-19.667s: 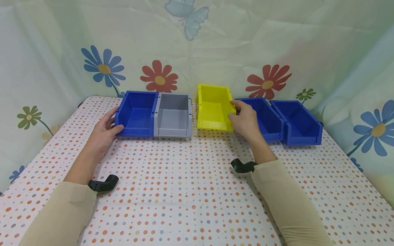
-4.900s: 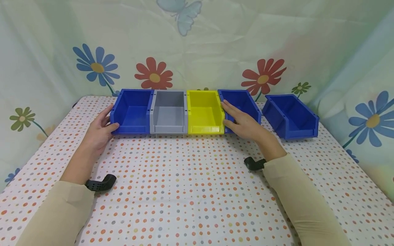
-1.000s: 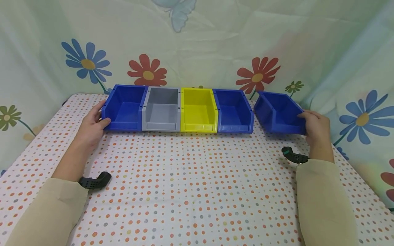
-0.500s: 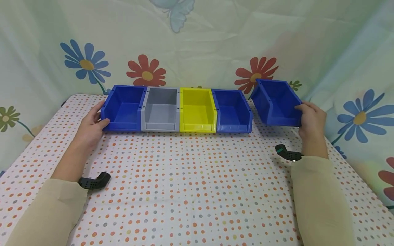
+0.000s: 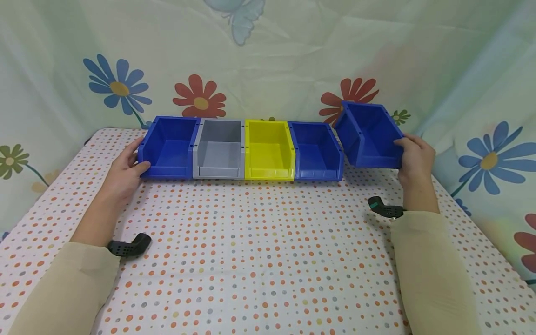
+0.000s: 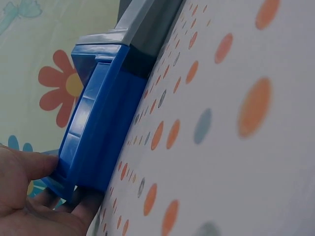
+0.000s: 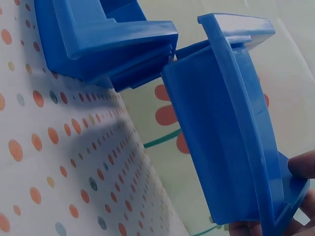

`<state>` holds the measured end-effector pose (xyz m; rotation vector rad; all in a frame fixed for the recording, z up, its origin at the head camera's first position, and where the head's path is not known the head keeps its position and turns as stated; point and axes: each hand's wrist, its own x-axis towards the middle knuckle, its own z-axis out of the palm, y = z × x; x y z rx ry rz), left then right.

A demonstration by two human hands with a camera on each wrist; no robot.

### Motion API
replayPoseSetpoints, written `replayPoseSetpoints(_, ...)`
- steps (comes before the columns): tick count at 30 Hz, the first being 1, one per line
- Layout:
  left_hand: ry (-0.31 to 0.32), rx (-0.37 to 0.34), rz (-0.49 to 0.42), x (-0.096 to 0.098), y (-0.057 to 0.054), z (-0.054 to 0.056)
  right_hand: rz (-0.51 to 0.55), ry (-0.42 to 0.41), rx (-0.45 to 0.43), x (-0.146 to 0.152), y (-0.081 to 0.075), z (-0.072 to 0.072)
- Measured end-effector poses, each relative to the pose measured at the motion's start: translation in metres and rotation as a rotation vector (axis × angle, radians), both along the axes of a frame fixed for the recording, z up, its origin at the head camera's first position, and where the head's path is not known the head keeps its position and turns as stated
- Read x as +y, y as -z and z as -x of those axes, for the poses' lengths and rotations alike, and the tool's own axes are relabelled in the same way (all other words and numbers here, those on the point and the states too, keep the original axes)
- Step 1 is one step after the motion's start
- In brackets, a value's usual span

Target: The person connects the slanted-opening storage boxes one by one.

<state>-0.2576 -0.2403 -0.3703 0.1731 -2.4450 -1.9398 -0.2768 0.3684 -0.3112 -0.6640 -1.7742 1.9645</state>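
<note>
My left hand holds the outer side of the leftmost blue storage bin. In the left wrist view its thumb lies on the bin's front corner, with the fingers curled around the outer side. At the right, my right hand grips the right wall of another blue storage bin, thumb inside. That bin hangs tilted above the table; the right wrist view shows the raised bin off the cloth, close beside the blue bin at the row's right end.
Between the two blue bins of the row sit a grey bin and a yellow bin, side by side. All stand on a dotted tablecloth. A flowered curtain hangs right behind the table.
Over the last second my right hand has raised the rightmost blue bin and carried it left toward the row. Earlier, the yellow and fourth bins came against the grey one. My left hand keeps its hold.
</note>
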Motion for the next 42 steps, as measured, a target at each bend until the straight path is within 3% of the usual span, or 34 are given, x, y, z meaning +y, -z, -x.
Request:
replayPoseSetpoints(20, -0.011, 0.006, 0.019, -0.0004, 0.0027, -0.0002, -0.089, -0.017, -0.101, -0.0062, 0.0016, 0.0037)
replayPoseSetpoints(33, -0.022, -0.003, 0.019, 0.0008, 0.0005, 0.0009, -0.005, -0.015, -0.054, -0.0045, -0.0016, 0.0031)
replayPoseSetpoints(42, -0.024, -0.008, 0.040, -0.0001, 0.0004, 0.0006, -0.011, -0.016, -0.034, -0.0038, -0.0006, 0.0027)
